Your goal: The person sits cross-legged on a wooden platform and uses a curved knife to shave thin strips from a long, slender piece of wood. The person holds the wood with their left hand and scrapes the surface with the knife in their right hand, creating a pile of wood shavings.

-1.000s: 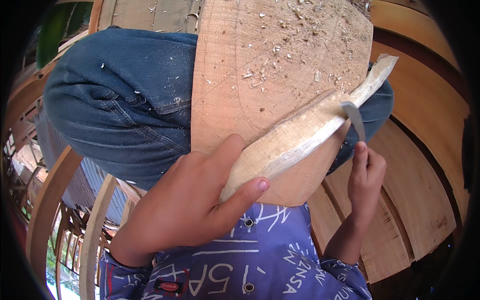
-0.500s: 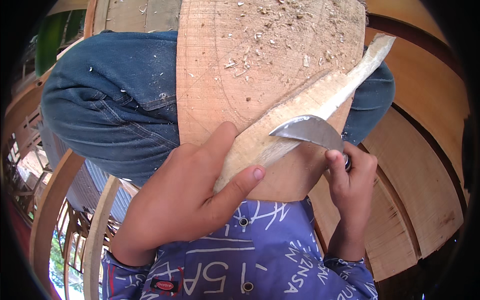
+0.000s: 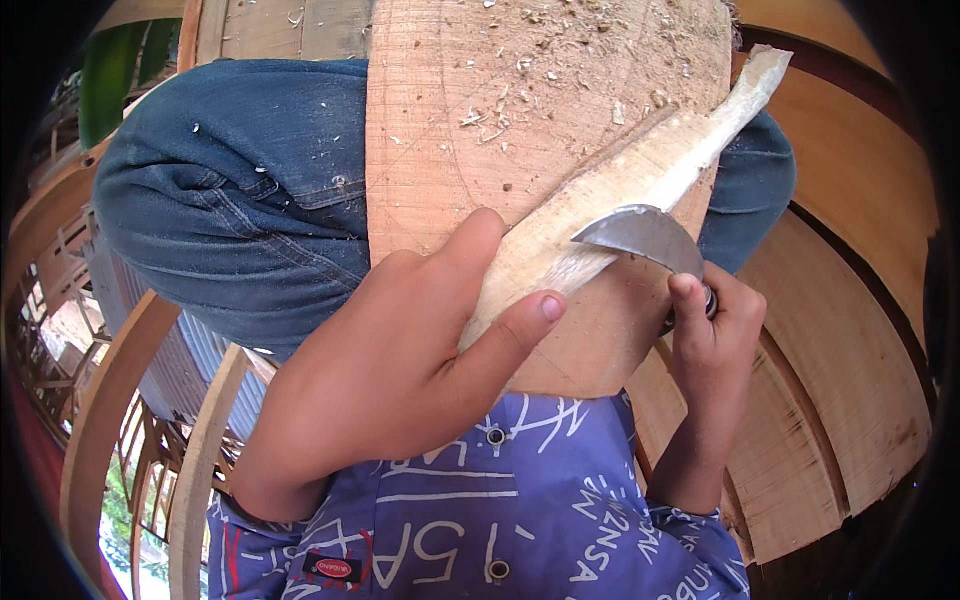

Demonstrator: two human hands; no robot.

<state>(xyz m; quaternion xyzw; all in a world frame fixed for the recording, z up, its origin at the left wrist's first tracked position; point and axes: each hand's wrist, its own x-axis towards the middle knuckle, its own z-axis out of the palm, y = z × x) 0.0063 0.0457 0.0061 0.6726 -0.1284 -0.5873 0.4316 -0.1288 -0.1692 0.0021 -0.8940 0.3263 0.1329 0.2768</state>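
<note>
A pale, roughly shaped piece of wood (image 3: pixel 620 175) lies slantwise over a wide wooden board (image 3: pixel 430 150), its narrow end pointing to the far right. My left hand (image 3: pixel 390 360) is closed around the near, broad end, with the thumb on top. In my right hand (image 3: pixel 718 330) is a curved knife (image 3: pixel 650 235), gripped by a handle mostly hidden in the fingers. Its hooked steel blade rests against the right edge of the wood piece, tip toward the left. Beside the left thumb, the wood shows a freshly cut, fibrous surface.
Small wood shavings (image 3: pixel 525 65) are scattered over the far part of the board. The board rests across my legs in blue jeans (image 3: pixel 230 200). Curved wooden planks (image 3: pixel 840 370) lie at the right; wooden slats (image 3: pixel 115 400) and corrugated metal (image 3: pixel 185 365) show at the left.
Both hands, the wood piece and the knife have shifted slightly away and to the right together. The blade still touches the wood. The board has moved a little too.
</note>
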